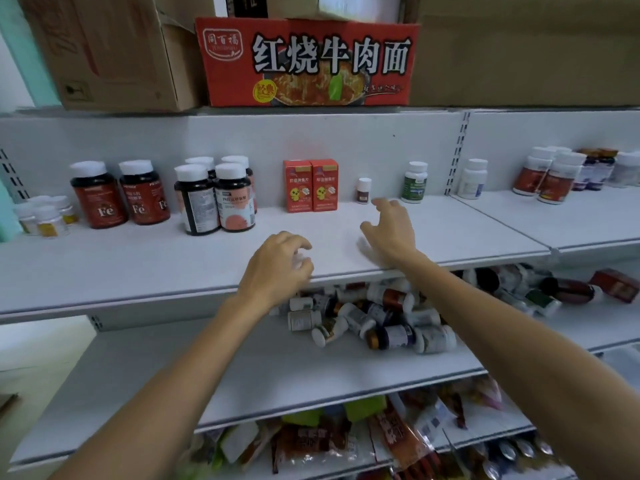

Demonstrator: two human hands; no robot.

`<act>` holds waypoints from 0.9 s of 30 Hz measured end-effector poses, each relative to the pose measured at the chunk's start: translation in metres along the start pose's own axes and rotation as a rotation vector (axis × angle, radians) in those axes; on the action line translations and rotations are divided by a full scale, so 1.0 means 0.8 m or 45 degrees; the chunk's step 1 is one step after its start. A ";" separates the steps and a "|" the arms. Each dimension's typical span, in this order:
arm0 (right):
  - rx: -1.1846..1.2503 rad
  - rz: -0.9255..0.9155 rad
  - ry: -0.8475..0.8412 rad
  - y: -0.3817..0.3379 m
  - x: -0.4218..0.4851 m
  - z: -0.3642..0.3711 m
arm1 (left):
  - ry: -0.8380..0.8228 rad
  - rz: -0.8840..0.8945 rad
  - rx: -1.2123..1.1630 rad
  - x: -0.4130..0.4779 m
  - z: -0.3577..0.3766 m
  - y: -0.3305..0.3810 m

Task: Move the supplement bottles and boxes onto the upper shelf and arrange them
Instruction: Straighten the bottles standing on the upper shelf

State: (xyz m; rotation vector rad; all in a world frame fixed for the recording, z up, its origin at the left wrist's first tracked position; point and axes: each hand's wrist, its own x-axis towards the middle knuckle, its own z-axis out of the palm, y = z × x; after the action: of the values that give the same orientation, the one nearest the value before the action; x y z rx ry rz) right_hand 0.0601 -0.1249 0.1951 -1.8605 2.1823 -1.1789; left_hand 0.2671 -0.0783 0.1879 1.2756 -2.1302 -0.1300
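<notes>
- Now right hand (391,230), grip wide, is over upper shelf (138,265), near small bottle (363,190).
- Left hand (277,268) at shelf edge, fingers curled; its grip I cannot tell.
- Bottles (381,323) lie heaped on lower shelf (242,368).

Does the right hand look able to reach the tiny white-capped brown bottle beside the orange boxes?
Probably yes: the right hand is open right beside the tiny white-capped brown bottle, nothing between them.

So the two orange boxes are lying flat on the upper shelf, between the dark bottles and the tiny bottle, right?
Not quite: the two orange boxes stand upright, side by side, not flat. The head view shows them on the upper shelf, between the dark bottles and the tiny bottle, as you said.
</notes>
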 end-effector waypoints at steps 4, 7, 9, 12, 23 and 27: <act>-0.047 -0.049 0.073 0.015 -0.039 -0.028 | 0.077 0.147 0.118 -0.038 0.012 0.020; 0.057 -0.136 0.150 0.035 -0.076 -0.043 | 0.145 0.158 0.091 -0.060 0.020 0.044; 0.147 -0.207 0.169 0.053 -0.103 -0.057 | 0.118 0.103 0.038 -0.078 0.033 0.063; 0.153 -0.290 0.115 0.080 -0.141 -0.078 | 0.000 -0.003 -0.063 -0.115 0.066 0.087; -0.129 -0.081 -0.379 0.224 -0.255 -0.076 | -0.294 -0.196 -0.195 -0.208 0.164 0.137; -0.067 0.030 -0.349 0.245 -0.243 -0.061 | -0.319 -0.237 -0.206 -0.196 0.188 0.123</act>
State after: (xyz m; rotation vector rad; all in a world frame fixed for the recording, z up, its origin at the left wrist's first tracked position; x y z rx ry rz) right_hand -0.0717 0.0657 0.0372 -1.8812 2.0955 -0.8127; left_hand 0.1576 0.0667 0.0337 1.4193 -2.1498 -0.5564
